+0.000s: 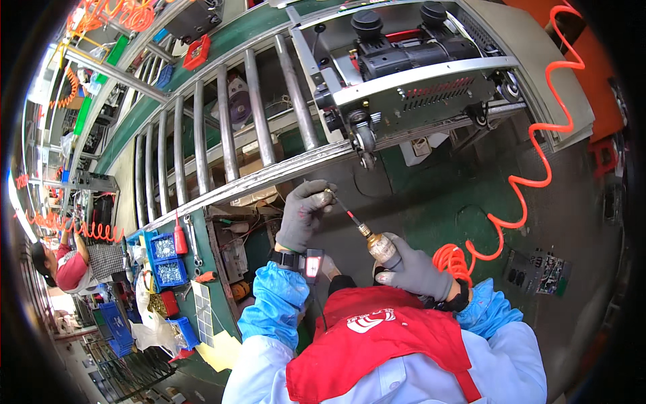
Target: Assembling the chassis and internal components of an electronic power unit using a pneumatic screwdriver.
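My right hand (412,271), in a grey work glove, is wrapped round the brass-coloured body of an air screwdriver (381,248). The long thin bit of the tool slants up and left. At the bit's end my left hand (301,214), gloved alike, has thumb and fingertips pinched together on a small piece too tiny to name. Beyond both hands a wheeled metal machine (410,91) with black motor parts on top rests at the far end of the roller conveyor (259,108). Its casters face my side.
An orange coiled air hose (521,182) hangs down on the right, reaching near my right hand. Left of me, a green bench holds blue bins (168,259) of small hardware, a wrench (194,239) and a red-handled tool (180,237). Another person (70,269) stands at far left.
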`<state>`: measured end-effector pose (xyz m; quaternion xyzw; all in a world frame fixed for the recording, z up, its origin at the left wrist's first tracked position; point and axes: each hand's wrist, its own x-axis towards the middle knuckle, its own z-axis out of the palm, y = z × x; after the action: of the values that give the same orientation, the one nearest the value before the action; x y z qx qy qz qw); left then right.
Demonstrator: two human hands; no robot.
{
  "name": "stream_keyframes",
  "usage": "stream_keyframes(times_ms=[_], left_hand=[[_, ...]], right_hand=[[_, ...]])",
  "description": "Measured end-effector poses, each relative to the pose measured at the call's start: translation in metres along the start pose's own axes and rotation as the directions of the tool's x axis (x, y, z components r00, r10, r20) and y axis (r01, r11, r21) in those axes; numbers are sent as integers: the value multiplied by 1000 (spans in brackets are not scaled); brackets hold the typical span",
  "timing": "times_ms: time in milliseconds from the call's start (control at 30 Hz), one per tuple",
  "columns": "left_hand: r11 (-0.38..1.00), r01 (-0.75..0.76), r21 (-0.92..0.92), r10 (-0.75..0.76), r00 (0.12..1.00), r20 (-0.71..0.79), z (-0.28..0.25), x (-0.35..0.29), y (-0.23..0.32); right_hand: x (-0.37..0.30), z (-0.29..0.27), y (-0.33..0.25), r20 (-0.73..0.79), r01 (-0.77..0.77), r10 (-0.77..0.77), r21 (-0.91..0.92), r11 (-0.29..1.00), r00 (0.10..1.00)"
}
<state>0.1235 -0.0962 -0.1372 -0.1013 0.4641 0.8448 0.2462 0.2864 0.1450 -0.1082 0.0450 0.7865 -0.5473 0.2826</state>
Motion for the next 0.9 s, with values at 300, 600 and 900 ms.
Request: stream_keyframes(times_ms=[300, 600, 900], left_hand=[[906, 47, 421, -146, 968, 205, 17, 35, 1], [861, 154, 485, -219, 973, 78, 64, 37, -82], [861, 264, 435, -367, 914, 171, 70, 28, -110]], right_hand=[[7, -32, 38, 275, -108, -66, 572, 813, 959], [64, -4, 71, -315, 127, -7, 362, 923, 949], [95, -6, 82, -363, 109, 32, 360, 927, 931]])
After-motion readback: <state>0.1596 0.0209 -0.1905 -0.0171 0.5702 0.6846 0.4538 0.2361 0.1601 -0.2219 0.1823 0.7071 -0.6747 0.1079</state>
